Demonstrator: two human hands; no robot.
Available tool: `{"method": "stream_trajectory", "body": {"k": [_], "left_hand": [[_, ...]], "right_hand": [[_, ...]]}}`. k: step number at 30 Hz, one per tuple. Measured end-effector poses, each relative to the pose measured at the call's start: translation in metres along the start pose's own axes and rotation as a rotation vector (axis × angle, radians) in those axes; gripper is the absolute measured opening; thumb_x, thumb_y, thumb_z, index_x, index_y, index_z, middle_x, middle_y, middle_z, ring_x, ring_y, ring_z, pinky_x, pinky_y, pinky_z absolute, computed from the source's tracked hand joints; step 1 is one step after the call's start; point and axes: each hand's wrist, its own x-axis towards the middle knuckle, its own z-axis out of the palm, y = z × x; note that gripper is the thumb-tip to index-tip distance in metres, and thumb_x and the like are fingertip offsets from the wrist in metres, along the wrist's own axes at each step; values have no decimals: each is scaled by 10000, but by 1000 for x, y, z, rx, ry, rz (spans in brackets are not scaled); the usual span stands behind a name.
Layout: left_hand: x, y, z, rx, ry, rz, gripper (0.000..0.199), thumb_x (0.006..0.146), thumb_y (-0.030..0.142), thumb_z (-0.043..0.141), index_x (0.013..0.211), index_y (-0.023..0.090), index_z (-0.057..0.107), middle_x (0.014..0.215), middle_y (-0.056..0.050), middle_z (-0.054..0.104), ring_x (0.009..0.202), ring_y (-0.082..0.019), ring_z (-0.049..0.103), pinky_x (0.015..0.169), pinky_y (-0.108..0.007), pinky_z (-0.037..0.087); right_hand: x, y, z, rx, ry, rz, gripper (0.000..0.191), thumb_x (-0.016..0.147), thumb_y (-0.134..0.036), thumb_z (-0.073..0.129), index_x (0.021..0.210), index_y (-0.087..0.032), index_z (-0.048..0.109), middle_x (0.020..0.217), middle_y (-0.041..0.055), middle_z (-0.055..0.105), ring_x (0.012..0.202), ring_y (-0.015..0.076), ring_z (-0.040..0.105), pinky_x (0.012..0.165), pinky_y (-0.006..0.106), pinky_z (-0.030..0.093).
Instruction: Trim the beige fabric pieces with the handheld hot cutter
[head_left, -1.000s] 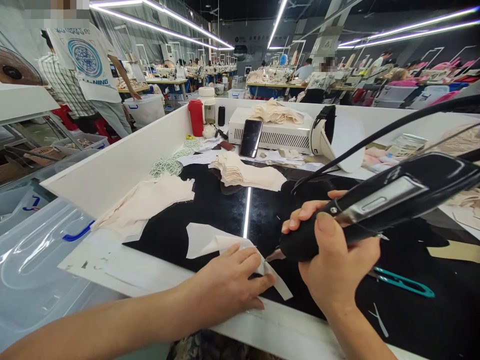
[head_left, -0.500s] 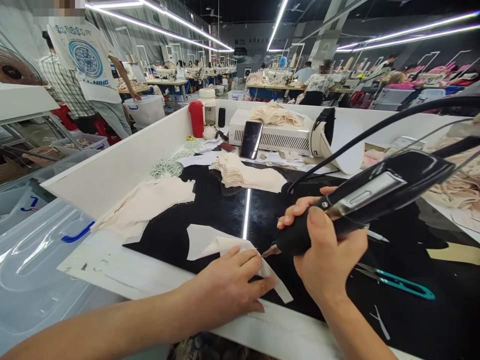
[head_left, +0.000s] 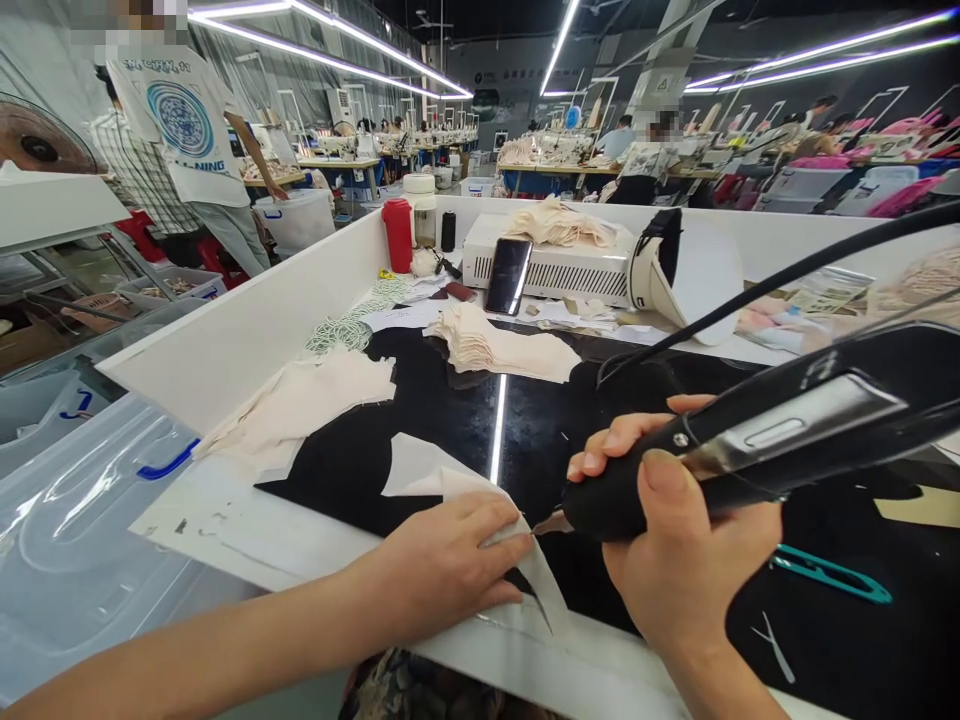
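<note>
A pale, thin fabric piece (head_left: pixel 412 465) lies folded over near the front edge of the black work surface (head_left: pixel 442 410). My left hand (head_left: pixel 457 560) holds it at the fold, fingers bent and pressing it against the surface. My right hand (head_left: pixel 675 510) is wrapped around a thick black corded hand tool (head_left: pixel 757 440) with a silver lever along its top. Its narrow metal tip (head_left: pixel 551 523) meets the fabric edge right beside my left fingertips. The fabric's narrow end trails toward the white table edge.
Stacked cream fabric pieces (head_left: pixel 502 345) lie beyond my hands, with another pile (head_left: pixel 300 400) to the left. Teal thread snips (head_left: pixel 832 575) are right of my right hand. A phone (head_left: pixel 508 275) leans on a white vented box (head_left: pixel 577 265). The tool's black cable (head_left: pixel 750 295) arches across the right side.
The fabric has turned slightly, its narrow end swinging toward me. The tool tip has slid a little down along its edge, and my right hand shifted right and down in view.
</note>
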Motion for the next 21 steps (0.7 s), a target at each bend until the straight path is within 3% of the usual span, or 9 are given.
{"method": "stream_trajectory", "body": {"k": [21], "left_hand": [[-4, 1, 3, 22, 28, 13, 517, 1107, 472, 809, 1420, 77, 693, 1411, -208, 735, 1329, -348, 744, 1202, -444, 636]], "right_hand": [[12, 1, 15, 28, 52, -7, 476, 794, -377, 1007, 1112, -255, 674, 729, -73, 747, 528, 161, 673, 514, 300, 629]]}}
